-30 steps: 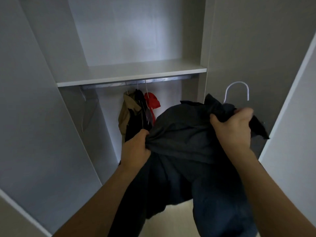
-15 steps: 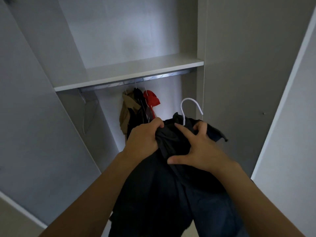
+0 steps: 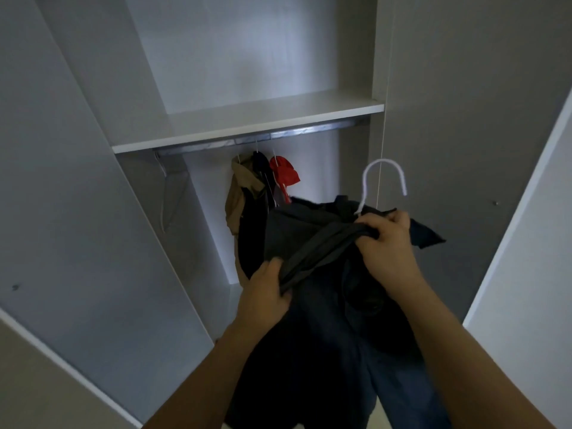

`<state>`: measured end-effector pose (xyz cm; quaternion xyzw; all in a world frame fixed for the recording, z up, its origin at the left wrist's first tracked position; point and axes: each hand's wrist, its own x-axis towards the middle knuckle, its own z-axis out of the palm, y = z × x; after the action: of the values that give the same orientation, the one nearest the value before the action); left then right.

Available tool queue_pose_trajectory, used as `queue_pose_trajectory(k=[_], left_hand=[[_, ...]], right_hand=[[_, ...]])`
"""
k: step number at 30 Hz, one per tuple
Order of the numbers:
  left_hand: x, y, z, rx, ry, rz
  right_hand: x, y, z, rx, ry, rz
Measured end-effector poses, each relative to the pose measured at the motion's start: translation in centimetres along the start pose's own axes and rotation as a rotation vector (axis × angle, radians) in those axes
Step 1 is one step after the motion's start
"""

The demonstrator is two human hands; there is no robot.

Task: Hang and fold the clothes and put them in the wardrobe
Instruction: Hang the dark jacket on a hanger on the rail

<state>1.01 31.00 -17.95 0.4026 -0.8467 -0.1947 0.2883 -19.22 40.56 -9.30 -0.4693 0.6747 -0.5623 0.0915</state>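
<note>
Open wardrobe [image 3: 93, 212], clothes [image 3: 263, 193] under rail [image 3: 263, 137]; dark garment [image 3: 325, 335] on hanger [image 3: 383, 178] gripped by left hand [image 3: 266, 295] and right hand [image 3: 387, 243].

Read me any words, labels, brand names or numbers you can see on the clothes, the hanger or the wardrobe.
None can be read.
Dark garment, held by both hands: no print or tag shows.
White hanger: plain.
Tan, dark and red clothes on the rail: no lettering visible.
Wardrobe shelf: unmarked.
</note>
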Motion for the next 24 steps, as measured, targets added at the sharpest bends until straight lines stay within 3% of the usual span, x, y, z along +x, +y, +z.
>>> queue_pose_trajectory(k=[3, 7, 9, 12, 14, 16, 20, 24], left_hand=[[-2.4, -4.2, 0.9, -0.135, 0.014, -0.239], [-0.6, -4.4, -0.7, -0.107, 0.087, -0.122], [1.1, -3.8, -2.4, 0.115, 0.132, 0.02], [3.7, -1.1, -5.9, 0.509, 0.16, 0.39], [4.9, 1.5, -7.9, 0.616, 0.068, 0.653], [5.9, 4.0, -8.8, 0.653, -0.05, 0.786], [6.2, 7.8, -7.8, 0.472, -0.122, 0.713], [6.4, 7.6, -6.9, 0.351, -0.086, 0.624]], right_hand=[[-0.1, 0.7, -1.6, 0.036, 0.05, 0.068], [0.2, 2.1, -3.8, -0.215, -0.218, 0.121], [-0.1, 2.9, -5.0, -0.227, -0.371, 0.237], [-1.1, 3.3, -5.1, -0.16, -0.408, 0.264], [-1.7, 2.9, -4.1, -0.139, -0.424, 0.203], [-2.2, 2.3, -2.7, -0.222, -0.474, 0.115], [-3.2, 1.8, 0.8, -0.418, -0.466, -0.073], [-2.9, 2.8, 2.6, -0.302, -0.421, -0.014]])
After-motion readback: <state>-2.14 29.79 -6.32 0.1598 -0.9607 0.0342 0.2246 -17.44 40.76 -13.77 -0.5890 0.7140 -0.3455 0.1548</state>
